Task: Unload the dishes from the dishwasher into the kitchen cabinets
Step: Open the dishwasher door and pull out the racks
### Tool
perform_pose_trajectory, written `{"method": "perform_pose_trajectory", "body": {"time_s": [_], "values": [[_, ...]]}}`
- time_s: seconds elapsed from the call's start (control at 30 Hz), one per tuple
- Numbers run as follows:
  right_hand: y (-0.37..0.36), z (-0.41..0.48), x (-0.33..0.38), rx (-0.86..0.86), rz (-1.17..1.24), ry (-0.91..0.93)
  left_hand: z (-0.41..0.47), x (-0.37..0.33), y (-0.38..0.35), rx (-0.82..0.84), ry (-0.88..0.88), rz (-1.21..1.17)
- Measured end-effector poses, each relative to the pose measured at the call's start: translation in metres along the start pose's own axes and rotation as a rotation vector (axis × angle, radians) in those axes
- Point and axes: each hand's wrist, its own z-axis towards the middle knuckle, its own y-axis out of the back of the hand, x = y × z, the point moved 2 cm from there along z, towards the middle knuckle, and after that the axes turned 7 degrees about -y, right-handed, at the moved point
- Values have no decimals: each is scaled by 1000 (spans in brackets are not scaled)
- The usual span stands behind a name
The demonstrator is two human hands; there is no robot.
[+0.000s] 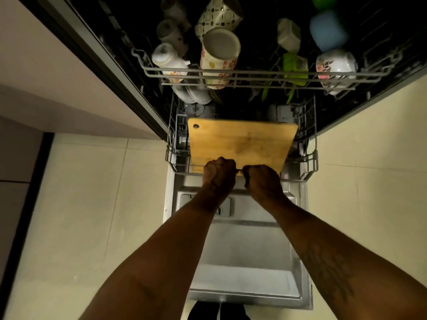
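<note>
The dishwasher stands open, its door (242,250) folded down flat in front of me. A wooden cutting board (240,139) lies tilted in the lower rack (310,158). My left hand (219,173) and my right hand (263,182) are side by side, both fists closed around the front rail of that lower rack, just below the board's near edge. The upper rack (254,73) above holds a tall floral mug (219,56), a patterned mug (217,15), a blue cup (328,30), a white floral cup (335,65) and a green plastic piece (295,65). Grey plates (194,93) stand behind the board.
A pale cabinet panel (69,65) runs along the left of the dishwasher opening. Beige floor tiles (92,204) lie on both sides of the door. My feet (219,311) are at the door's near edge. The light is dim.
</note>
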Motion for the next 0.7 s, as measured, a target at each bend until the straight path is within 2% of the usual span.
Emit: {"method": "perform_pose_trajectory", "body": {"time_s": [0.27,0.4,0.7], "values": [[-13,-99,5,83,-42,-26,-93,-26,-17,127,-13,7],[-32,-138,1,165,-13,-110,-130,-33,-34,187,23,-63],[-50,-213,-1,377,10,-124,-188,-48,-53,382,12,-83]]}}
